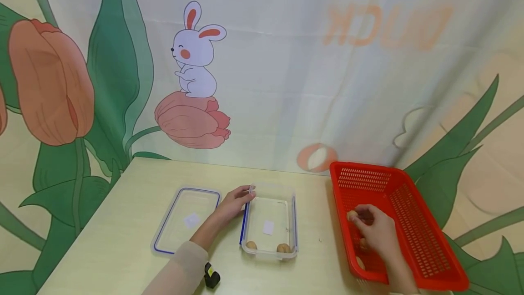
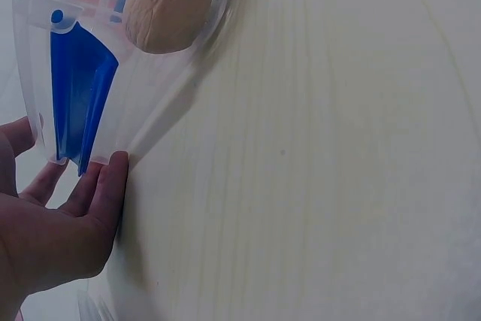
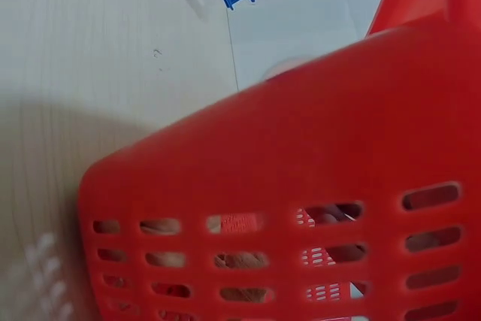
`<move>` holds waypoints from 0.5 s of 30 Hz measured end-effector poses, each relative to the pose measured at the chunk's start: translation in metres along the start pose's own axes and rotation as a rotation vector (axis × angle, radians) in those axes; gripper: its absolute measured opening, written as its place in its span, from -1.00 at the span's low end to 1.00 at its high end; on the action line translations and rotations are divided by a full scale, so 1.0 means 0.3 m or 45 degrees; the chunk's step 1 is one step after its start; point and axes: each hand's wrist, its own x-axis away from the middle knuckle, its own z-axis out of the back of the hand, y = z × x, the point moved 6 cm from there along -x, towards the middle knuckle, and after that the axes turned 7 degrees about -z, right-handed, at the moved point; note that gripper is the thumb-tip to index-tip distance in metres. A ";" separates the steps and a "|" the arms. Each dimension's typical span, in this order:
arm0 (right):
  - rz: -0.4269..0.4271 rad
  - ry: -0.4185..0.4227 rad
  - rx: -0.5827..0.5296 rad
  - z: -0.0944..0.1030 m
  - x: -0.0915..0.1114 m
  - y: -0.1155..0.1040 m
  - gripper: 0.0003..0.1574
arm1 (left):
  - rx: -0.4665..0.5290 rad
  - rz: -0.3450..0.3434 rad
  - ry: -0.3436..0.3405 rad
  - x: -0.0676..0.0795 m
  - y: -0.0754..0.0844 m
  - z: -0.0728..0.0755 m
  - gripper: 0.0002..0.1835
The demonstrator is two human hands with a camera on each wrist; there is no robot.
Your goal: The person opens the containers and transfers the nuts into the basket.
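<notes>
My left hand (image 1: 234, 204) grips the left wall of a clear plastic food container (image 1: 295, 222), thumb at the rim near its far left corner. In the left wrist view, its fingers reach around the container's blue side latch (image 2: 79, 95). Walnuts (image 1: 251, 245) lie in the near corners of the container; one walnut (image 2: 169, 7) shows large through the wall. My right hand (image 1: 376, 229) pinches a walnut (image 1: 351, 215) between thumb and fingers, inside the red plastic basket (image 1: 425, 222). Below that hand, more walnuts (image 1: 360, 263) lie in the basket. The basket wall (image 3: 285, 148) hides the right hand in the right wrist view.
A clear lid with a blue seal (image 1: 165, 220) lies flat left of the container. Near my left sleeve is a small black object with a yellow mark (image 1: 211, 277). A printed curtain (image 1: 266, 81) hangs behind the table (image 1: 110, 222).
</notes>
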 end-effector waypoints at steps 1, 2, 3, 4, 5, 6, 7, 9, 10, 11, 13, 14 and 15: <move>-0.003 -0.001 0.001 0.000 0.000 0.000 -0.47 | 0.002 0.001 -0.002 0.000 -0.001 0.000 -0.46; -0.006 -0.002 0.001 0.000 0.001 0.000 -0.47 | 0.006 -0.002 -0.007 0.000 -0.001 0.000 -0.46; -0.009 -0.002 0.002 0.000 0.001 0.000 -0.47 | 0.007 -0.006 -0.010 0.000 -0.001 0.001 -0.46; -0.013 -0.004 0.003 0.000 0.002 0.000 -0.46 | 0.012 -0.004 -0.011 0.001 -0.002 0.001 -0.46; -0.016 -0.007 0.002 0.000 0.002 0.000 -0.45 | 0.011 -0.006 -0.014 0.001 -0.003 0.002 -0.46; -0.019 -0.009 0.002 0.000 0.002 -0.001 -0.44 | 0.013 -0.007 -0.015 0.001 -0.003 0.002 -0.46; -0.019 -0.010 0.005 0.001 0.003 -0.001 -0.43 | 0.014 -0.008 -0.016 0.001 -0.004 0.002 -0.46; -0.007 -0.006 0.011 0.004 0.004 -0.003 -0.44 | 0.013 -0.007 -0.016 0.000 -0.006 0.001 -0.47; 0.003 -0.003 0.012 0.005 0.004 -0.005 -0.45 | 0.012 -0.005 -0.014 0.000 -0.005 0.001 -0.47; 0.017 0.000 0.012 0.007 0.005 -0.006 -0.46 | 0.009 -0.006 -0.013 0.000 -0.005 0.001 -0.47; 0.047 0.013 0.012 0.011 0.006 -0.010 -0.50 | 0.007 -0.002 -0.007 0.000 -0.002 0.000 -0.47; 0.060 0.018 0.007 0.013 0.006 -0.012 -0.51 | 0.008 0.001 -0.006 0.000 -0.001 -0.001 -0.47; 0.073 0.023 0.001 0.015 0.007 -0.015 -0.52 | 0.010 0.003 -0.003 0.002 0.001 -0.001 -0.47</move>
